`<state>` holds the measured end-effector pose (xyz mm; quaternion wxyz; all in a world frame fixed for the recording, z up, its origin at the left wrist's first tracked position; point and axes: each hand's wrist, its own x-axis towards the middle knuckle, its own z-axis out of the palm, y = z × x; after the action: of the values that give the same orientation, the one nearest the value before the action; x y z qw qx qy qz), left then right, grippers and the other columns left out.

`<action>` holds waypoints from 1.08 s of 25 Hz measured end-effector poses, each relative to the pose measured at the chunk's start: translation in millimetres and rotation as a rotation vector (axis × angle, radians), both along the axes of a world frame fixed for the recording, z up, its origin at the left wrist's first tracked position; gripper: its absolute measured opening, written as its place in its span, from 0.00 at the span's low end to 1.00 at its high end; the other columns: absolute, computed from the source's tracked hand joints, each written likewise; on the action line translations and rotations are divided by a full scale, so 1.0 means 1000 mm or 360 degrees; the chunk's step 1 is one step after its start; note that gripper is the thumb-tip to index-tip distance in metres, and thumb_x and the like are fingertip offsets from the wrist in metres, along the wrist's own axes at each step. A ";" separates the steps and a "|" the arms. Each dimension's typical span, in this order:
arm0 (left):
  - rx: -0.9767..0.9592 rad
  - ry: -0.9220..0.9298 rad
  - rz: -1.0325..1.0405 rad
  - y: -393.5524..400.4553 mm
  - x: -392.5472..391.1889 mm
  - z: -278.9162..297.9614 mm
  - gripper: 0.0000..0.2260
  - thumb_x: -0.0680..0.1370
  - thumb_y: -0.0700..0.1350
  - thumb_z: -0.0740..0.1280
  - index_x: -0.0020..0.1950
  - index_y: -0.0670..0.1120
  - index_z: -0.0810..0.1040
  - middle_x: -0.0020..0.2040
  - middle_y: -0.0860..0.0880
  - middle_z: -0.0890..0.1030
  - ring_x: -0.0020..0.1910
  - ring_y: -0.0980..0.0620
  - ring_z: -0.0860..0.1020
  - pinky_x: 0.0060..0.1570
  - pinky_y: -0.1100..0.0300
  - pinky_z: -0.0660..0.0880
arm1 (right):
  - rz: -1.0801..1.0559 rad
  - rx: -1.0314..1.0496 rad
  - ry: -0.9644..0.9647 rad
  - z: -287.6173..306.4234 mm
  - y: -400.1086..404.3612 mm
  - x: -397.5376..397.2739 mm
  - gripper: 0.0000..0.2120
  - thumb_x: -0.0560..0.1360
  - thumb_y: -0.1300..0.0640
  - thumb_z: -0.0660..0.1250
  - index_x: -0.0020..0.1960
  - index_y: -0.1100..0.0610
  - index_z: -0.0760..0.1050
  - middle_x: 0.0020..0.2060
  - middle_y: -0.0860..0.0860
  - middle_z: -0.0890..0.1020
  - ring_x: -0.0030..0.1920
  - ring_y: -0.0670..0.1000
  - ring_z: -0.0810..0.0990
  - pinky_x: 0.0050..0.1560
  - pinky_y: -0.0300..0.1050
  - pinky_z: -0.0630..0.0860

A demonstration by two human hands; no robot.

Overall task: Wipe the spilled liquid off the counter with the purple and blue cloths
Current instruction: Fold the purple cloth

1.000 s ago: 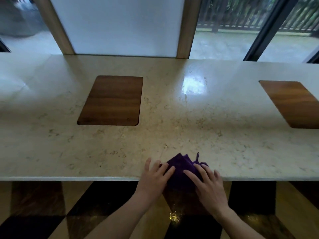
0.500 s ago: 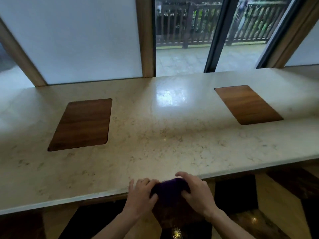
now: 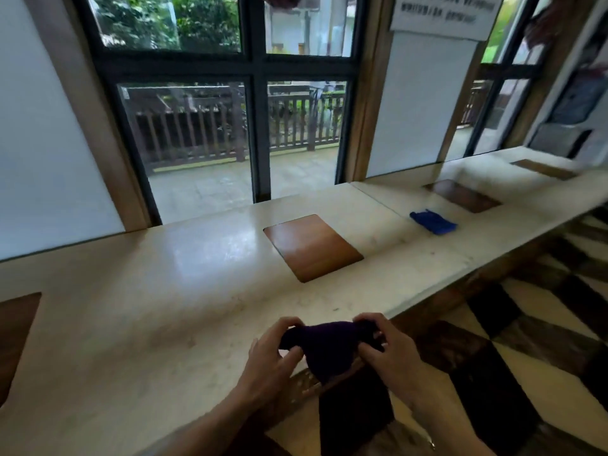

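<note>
Both hands hold the dark purple cloth (image 3: pixel 329 350) bunched up just above the front edge of the pale marble counter (image 3: pixel 164 324). My left hand (image 3: pixel 273 353) grips its left end and my right hand (image 3: pixel 385 347) grips its right end. A blue cloth (image 3: pixel 433 222) lies crumpled on the counter far to the right, well away from both hands. I cannot make out any spilled liquid on the glossy surface.
Wooden inset panels sit in the counter: one in the middle (image 3: pixel 312 246), one at the far left (image 3: pixel 16 327), others further right (image 3: pixel 462 195). Windows and white panels line the back. A checkered floor (image 3: pixel 526 357) lies below on the right.
The view has swung to the right, bringing the blue cloth into sight. The purple cloth has gone from flat on the counter to lifted and bunched between both hands.
</note>
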<state>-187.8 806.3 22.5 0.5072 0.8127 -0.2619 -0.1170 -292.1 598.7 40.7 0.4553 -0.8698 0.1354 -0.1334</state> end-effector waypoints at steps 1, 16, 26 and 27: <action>-0.0040 -0.0014 -0.0083 -0.028 -0.002 0.006 0.17 0.79 0.36 0.68 0.57 0.58 0.74 0.51 0.58 0.83 0.52 0.58 0.80 0.52 0.63 0.77 | -0.0094 -0.0006 -0.0033 0.005 -0.022 -0.011 0.19 0.75 0.61 0.72 0.59 0.42 0.74 0.52 0.39 0.80 0.51 0.39 0.78 0.50 0.30 0.75; -0.0257 -0.0018 -0.0656 -0.313 0.031 0.033 0.14 0.79 0.39 0.66 0.58 0.56 0.76 0.51 0.58 0.81 0.50 0.63 0.78 0.46 0.72 0.72 | -0.0905 -0.0012 -0.0312 0.027 -0.237 -0.042 0.17 0.76 0.55 0.70 0.55 0.33 0.74 0.49 0.31 0.80 0.51 0.38 0.80 0.47 0.37 0.78; -0.0279 0.0024 -0.1018 -0.514 0.121 0.033 0.15 0.81 0.40 0.65 0.58 0.61 0.75 0.51 0.61 0.81 0.54 0.60 0.79 0.52 0.65 0.77 | -0.1250 -0.0057 -0.0232 0.032 -0.395 0.020 0.14 0.76 0.52 0.70 0.56 0.35 0.74 0.46 0.32 0.81 0.48 0.35 0.79 0.43 0.30 0.75; -0.0269 0.0038 -0.1053 -0.532 0.124 0.031 0.15 0.81 0.40 0.65 0.58 0.62 0.75 0.51 0.62 0.81 0.54 0.60 0.79 0.51 0.67 0.77 | -0.1284 -0.0038 -0.0230 0.031 -0.409 0.021 0.14 0.76 0.52 0.70 0.56 0.34 0.74 0.46 0.33 0.81 0.48 0.36 0.79 0.44 0.32 0.76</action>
<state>-63.7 274.2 53.9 0.5103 0.6374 -0.5141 -0.2626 -270.6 190.2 72.1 0.3648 -0.7405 0.4318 -0.3635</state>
